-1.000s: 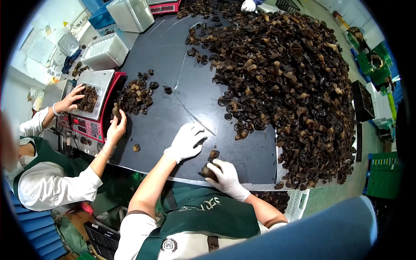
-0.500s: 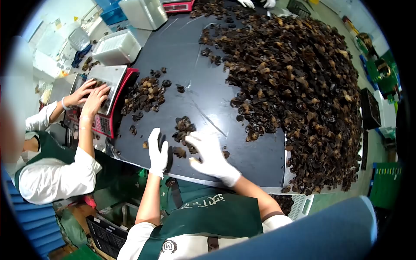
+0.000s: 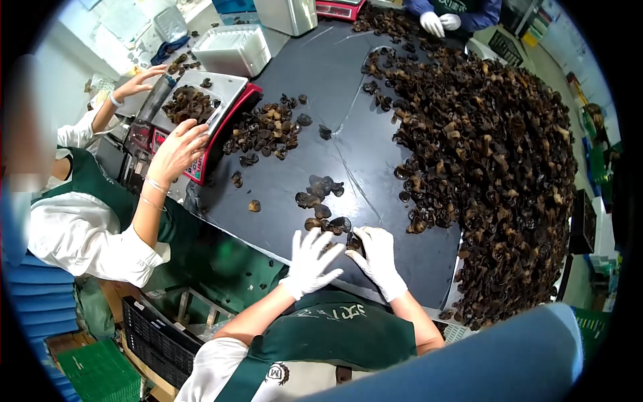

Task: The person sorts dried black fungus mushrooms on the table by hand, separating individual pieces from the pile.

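Observation:
My left hand (image 3: pixel 311 262), in a white glove, is spread with fingers apart at the near edge of the dark table (image 3: pixel 321 167). Beside it, my right hand (image 3: pixel 378 260), also gloved, has its fingertips on a dark fungus piece (image 3: pixel 354 242); the fingers look bent together around its edge. Several loose brown-black fungus pieces (image 3: pixel 321 191) lie just beyond both hands. A large heap of the same fungus (image 3: pixel 489 161) covers the right side of the table.
On the left, a co-worker's hands (image 3: pixel 177 154) are around a red scale (image 3: pixel 244 100) holding fungus. A smaller pile (image 3: pixel 268 127) lies beside it. White bins (image 3: pixel 231 50) stand behind. Another person's gloved hands (image 3: pixel 432 24) are at the far edge.
The view has shifted, so the table sits lower and further right. My hands have come closer together at the near edge. The co-worker's hands have moved apart at the scale.

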Demonstrator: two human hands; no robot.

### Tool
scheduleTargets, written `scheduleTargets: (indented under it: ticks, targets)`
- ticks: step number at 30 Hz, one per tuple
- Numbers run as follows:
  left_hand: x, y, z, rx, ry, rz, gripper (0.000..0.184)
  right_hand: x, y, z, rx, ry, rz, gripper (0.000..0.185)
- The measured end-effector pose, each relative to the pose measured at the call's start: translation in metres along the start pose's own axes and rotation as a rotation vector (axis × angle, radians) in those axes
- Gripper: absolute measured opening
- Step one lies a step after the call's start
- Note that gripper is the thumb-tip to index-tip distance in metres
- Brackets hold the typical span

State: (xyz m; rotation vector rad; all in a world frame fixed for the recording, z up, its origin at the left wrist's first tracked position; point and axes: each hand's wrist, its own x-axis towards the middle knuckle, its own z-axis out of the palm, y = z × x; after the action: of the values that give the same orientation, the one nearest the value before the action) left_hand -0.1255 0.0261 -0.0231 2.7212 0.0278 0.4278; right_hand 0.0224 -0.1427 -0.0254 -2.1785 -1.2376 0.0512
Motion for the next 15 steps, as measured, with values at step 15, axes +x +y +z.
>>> scheduleTargets:
  ticks: [15]
  targets:
    - [0.130,-0.056,0.022,0.373,-0.128,0.154,0.018,-0.072,0.017,-0.063,-0.100,-0.131,0.099,0.015]
